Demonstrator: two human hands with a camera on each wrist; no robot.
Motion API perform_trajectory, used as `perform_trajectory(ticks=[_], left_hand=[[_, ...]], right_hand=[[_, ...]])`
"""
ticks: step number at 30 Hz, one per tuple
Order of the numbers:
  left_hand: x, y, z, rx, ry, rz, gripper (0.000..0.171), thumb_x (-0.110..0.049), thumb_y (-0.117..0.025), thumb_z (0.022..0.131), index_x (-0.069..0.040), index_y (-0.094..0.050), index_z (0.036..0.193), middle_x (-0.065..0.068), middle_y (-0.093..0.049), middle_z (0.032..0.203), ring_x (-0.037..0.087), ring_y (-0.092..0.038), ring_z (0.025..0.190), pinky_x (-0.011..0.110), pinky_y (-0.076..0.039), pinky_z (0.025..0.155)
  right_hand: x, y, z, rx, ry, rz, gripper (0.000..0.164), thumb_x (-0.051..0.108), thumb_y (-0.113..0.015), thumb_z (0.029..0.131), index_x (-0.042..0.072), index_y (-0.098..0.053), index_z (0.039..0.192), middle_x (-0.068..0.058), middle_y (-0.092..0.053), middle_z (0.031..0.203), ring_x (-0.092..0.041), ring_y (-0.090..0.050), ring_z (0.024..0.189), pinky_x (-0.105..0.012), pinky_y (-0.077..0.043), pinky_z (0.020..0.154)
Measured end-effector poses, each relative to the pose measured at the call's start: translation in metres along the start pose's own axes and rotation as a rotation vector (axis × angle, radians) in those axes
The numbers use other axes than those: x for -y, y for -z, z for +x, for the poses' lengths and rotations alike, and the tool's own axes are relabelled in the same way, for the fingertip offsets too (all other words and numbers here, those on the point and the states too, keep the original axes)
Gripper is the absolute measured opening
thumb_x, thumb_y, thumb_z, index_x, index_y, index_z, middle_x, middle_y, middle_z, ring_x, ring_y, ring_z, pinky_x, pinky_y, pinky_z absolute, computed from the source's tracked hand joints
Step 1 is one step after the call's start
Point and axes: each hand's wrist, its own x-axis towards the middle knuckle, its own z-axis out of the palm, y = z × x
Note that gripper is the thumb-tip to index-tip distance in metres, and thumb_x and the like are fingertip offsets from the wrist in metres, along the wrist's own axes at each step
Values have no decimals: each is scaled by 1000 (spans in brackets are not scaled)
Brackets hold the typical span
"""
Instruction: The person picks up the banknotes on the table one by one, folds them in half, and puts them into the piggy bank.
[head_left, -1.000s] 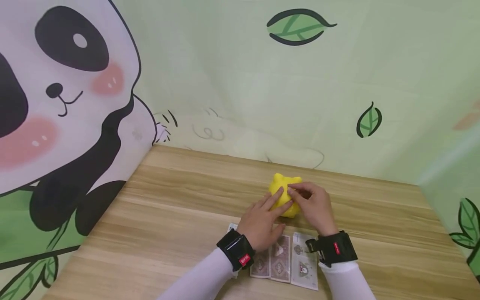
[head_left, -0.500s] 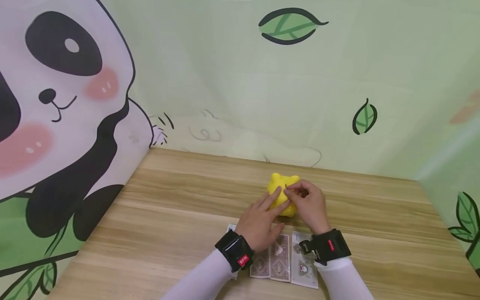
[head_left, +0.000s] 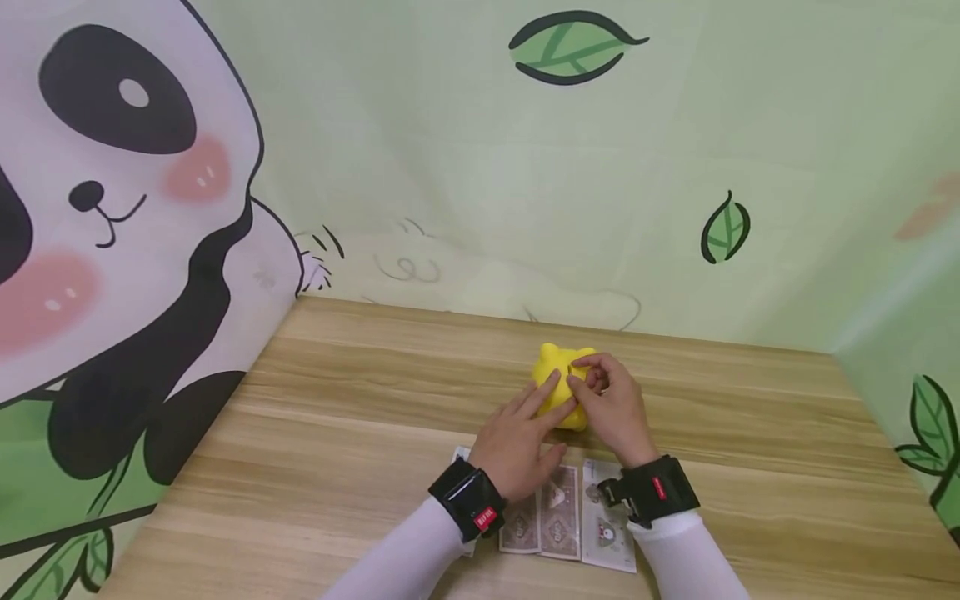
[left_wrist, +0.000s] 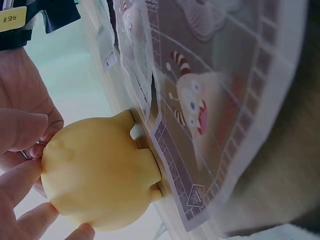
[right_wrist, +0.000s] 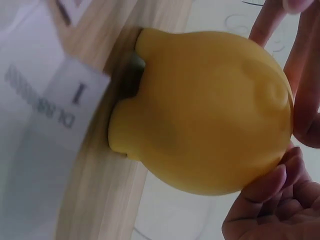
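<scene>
Head view: left hand (head_left: 512, 450) splayed on yellow pig (head_left: 559, 395).

I read the yellow figure (right_wrist: 215, 115) from here as smooth matt plastic, the counter (head_left: 337, 375) wood-grained, the near notes (head_left: 559, 521) paper.

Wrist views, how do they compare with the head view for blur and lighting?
Head: piggy bank bright yellow, pale streak on right wall; left wrist: piggy bank duller, nearest note soft-edged; right wrist: piggy bank shaded amber, left-side note blurred.
</scene>
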Motion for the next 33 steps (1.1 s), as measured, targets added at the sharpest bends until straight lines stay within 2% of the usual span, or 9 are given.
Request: perform_trajectory(ticks=[12,33], left_hand=[[0,2,-1,-21,-15,29,59,-39,-63,101,-32,-45,157,-4,-17,175,34,-39,153,56,-46,115],[3,2,-1,18,-3,40,60,-40,-60,103,-35,-39,159,-6,-13,175,32,-35,155,59,-45,114]], right_hand=[[1,-8,-2,-37,-22,-24,16,12,-64,98,7,-69,113,-6,-49,89,-21,-49,80,-24,-41,63],[1,-10,-2,-37,-6,-50,16,12,-61,100,7,-69,112,-8,-47,92,-22,-47,82,-26,-39,66]])
